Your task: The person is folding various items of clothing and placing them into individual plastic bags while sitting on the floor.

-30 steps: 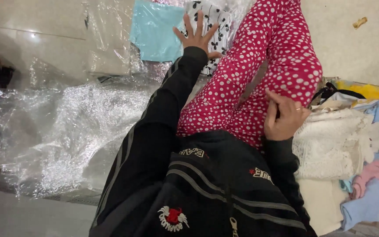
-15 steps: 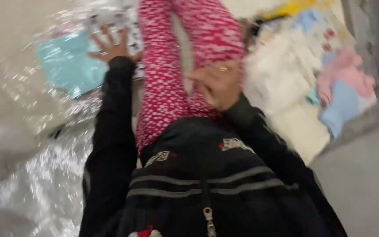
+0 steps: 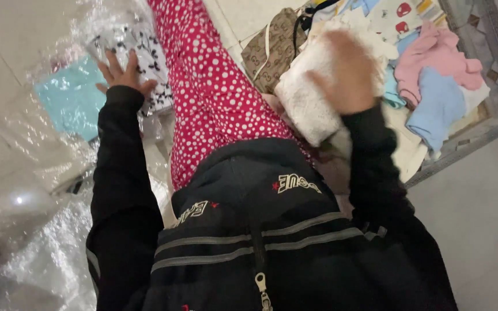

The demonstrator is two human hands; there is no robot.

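While the left hand [image 3: 123, 74] sits way out on the left side, fingers spread wide and flat, it's pressing on a white garment with a black print [image 3: 139, 49] that's inside clear plastic wrap [image 3: 41, 247]. Just left of that garment is a teal piece [image 3: 70, 101], also under plastic, so it looks like those two are already packed or at least sorted out. More crinkly plastic covers the floor down the left edge.

Moving toward the middle, you've got the red polka-dot trousers [image 3: 214, 98] the person is wearing, stretched out across the tiles, and the black jacket [image 3: 260, 230] filling the bottom of the view.

Right of the leg, the right hand [image 3: 350, 72] is closed around a white fluffy cloth [image 3: 309, 103], holding it up just off the pile. It's blurry, so I can't tell exactly how the fingers wrap it, but it's definitely gripping. A brown patterned bag [image 3: 269, 49] lies just behind it.

Further right is the unsorted heap: a pink garment [image 3: 433, 57], a blue one [image 3: 439, 103] and a white printed piece [image 3: 396, 14] near the top, all piled on a grey framed tray [image 3: 491, 46].

My guess: early going. Two pieces bagged on the left, one in hand, most of the pile left to do.
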